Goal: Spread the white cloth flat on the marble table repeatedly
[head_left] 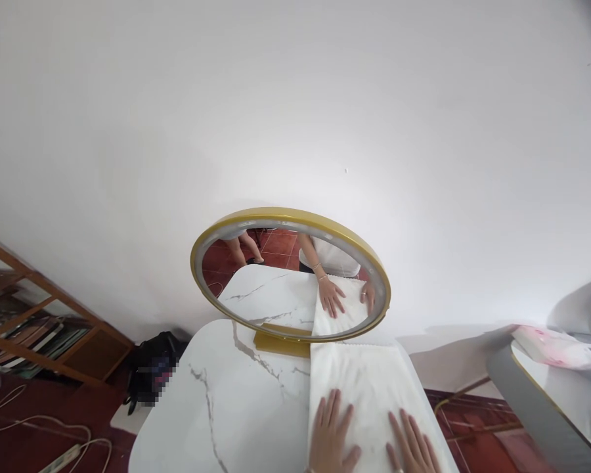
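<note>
A white cloth [369, 384] lies spread on the right part of a white marble table [226, 407]. My left hand [331, 433] rests flat on the cloth's near left part, fingers stretched out. My right hand [412, 447] lies flat on the cloth too, a little to the right, fingers apart. Neither hand holds anything. Behind the cloth stands a round mirror [290, 272] with a gold rim on a gold base; it reflects both hands, the cloth and the tabletop.
A plain white wall fills the background. A wooden shelf [34, 322] with books stands at the left, a black bag [152, 368] beside it. Cables and a power strip [62, 456] lie on the red floor. A pink-and-white pack [554, 348] lies on a second surface at right.
</note>
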A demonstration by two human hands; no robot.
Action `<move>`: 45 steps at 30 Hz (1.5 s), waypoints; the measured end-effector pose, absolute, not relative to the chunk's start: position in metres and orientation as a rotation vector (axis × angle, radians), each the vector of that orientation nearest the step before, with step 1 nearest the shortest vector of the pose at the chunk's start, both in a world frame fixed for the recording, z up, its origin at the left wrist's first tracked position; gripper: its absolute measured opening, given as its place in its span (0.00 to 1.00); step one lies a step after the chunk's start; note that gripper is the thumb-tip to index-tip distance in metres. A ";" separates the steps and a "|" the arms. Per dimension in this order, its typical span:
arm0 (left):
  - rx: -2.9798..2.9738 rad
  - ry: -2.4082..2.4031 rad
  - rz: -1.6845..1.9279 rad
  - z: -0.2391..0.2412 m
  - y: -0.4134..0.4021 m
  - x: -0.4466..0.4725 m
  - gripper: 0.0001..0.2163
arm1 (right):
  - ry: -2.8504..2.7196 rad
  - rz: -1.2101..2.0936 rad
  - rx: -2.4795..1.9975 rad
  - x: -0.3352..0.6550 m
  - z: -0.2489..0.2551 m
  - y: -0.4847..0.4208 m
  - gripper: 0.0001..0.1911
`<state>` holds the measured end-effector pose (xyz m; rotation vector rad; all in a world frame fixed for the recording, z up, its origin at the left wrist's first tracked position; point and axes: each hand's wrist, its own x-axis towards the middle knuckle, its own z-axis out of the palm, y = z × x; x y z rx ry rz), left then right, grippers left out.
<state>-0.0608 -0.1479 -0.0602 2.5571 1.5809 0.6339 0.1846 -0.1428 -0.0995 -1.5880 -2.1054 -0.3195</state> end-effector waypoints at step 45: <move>2.307 1.988 0.730 -0.049 -0.163 -0.160 0.29 | -2.211 -0.301 -1.471 0.021 -0.074 -0.152 0.38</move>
